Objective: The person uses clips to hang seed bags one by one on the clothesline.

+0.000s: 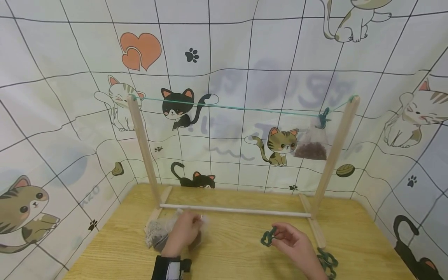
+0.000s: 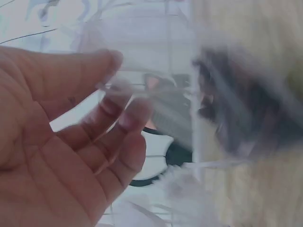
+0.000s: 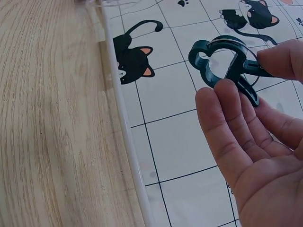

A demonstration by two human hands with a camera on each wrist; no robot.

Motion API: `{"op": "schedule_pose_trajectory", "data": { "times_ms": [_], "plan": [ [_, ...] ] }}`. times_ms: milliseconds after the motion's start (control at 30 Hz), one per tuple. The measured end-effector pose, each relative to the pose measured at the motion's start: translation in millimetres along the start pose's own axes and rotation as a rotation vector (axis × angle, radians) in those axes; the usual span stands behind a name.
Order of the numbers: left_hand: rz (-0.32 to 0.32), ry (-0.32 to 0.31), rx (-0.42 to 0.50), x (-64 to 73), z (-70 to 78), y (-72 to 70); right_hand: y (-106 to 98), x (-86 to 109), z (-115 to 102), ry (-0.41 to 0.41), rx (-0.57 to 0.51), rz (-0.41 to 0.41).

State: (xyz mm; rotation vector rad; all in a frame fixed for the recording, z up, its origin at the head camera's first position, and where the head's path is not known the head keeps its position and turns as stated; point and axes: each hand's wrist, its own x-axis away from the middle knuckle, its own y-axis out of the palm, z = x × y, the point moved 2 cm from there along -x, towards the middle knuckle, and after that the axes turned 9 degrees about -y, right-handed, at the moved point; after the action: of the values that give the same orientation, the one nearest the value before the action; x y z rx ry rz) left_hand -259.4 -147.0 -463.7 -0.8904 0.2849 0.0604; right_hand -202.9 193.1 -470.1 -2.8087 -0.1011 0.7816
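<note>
My left hand [image 1: 185, 232] pinches the top edge of a clear plastic bag between thumb and fingertips. Dark contents fill the bag's lower part [image 2: 251, 104], which is blurred in the left wrist view; their kind cannot be told. Over the table's right half, my right hand [image 1: 297, 243] holds a dark green spring clip [image 3: 233, 71] by its two handles. The clip's rounded jaws point away from the palm and grip nothing. Beside the left hand lie more clear bags [image 1: 153, 234], with pale grey and dark contents, partly hidden by the hand.
A wooden stand has two posts [image 1: 142, 146], [image 1: 334, 163] and a white bottom bar [image 1: 234, 210]. A green cord [image 1: 224, 106] joins the post tops. A green clip [image 1: 324, 118] holds a bag of reddish-brown bits [image 1: 311, 151] on it. Loose green clips [image 1: 327, 260] lie by the right forearm.
</note>
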Motion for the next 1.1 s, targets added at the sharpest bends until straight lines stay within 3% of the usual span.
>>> {"op": "schedule_pose_trajectory", "data": {
  "times_ms": [167, 367, 467, 600, 700, 900, 1000, 1100],
  "plan": [
    [0.031, 0.055, 0.06, -0.5, 16.8, -4.4, -1.9, 0.1, -3.5, -0.04, 0.001, 0.017],
    [0.017, 0.081, 0.237, -3.4, 43.4, 0.7, -8.7, -4.2, -17.5, -0.054, 0.043, 0.067],
    [0.015, 0.112, 0.316, -7.9, 58.3, 1.8, -16.4, -12.3, -29.4, -0.062, 0.086, 0.081],
    [-0.037, 0.136, 0.357, -17.5, 81.8, -2.9, -32.2, -30.5, -47.6, -0.064, 0.164, 0.077],
    [-0.082, 0.165, 0.367, -28.6, 102.3, -11.1, -45.3, -49.0, -62.5, -0.108, 0.197, 0.071],
    [-0.117, 0.29, 0.422, -59.1, 149.3, -27.9, -71.1, -88.6, -97.0, -0.262, 0.266, 0.079],
    [-0.133, 0.301, 0.431, -77.3, 169.5, -31.5, -82.5, -107.1, -113.6, -0.31, 0.337, 0.072],
    [-0.149, 0.294, 0.444, -96.4, 187.1, -33.3, -91.9, -125.5, -131.6, -0.305, 0.39, 0.046]
  ]
}}
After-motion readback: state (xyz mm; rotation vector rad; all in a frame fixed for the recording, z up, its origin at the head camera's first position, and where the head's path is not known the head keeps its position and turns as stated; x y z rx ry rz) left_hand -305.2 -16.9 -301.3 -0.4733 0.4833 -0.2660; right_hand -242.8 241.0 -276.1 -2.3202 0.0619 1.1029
